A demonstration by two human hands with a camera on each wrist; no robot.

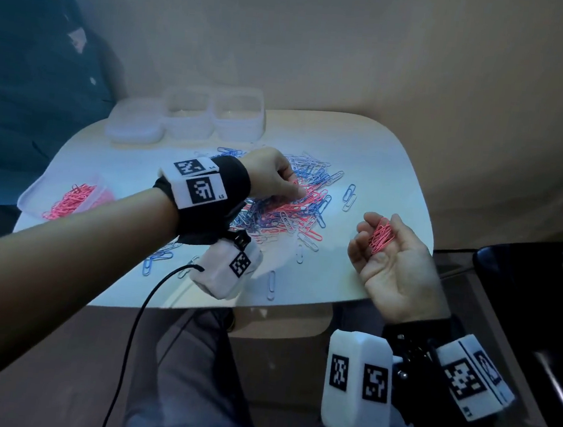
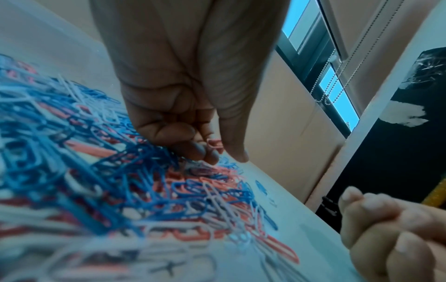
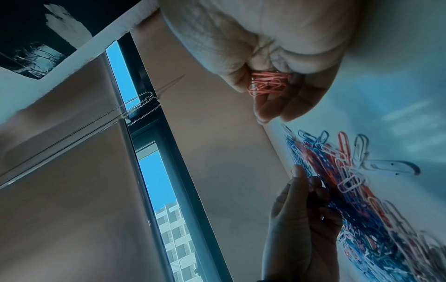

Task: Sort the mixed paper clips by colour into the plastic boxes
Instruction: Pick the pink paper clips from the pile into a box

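A mixed pile of pink, blue and white paper clips (image 1: 291, 207) lies in the middle of the white table (image 1: 381, 161). My left hand (image 1: 294, 188) reaches into the pile from the left. In the left wrist view its thumb and curled fingers (image 2: 207, 152) pinch a pink clip (image 2: 215, 144). My right hand (image 1: 367, 232) lies palm up at the table's right edge, fingers curled round a bunch of pink clips (image 1: 381, 236), which the right wrist view also shows as the bunch of pink clips (image 3: 267, 84). A clear box (image 1: 31, 194) at the left holds pink clips (image 1: 71, 201).
Two clear boxes (image 1: 238, 116) (image 1: 188, 118) and a flat lid or low box (image 1: 133, 128) stand at the table's back edge. Stray blue and white clips (image 1: 350, 196) lie around the pile and near the front edge (image 1: 270, 284). A black cable (image 1: 139, 320) hangs from my left wrist.
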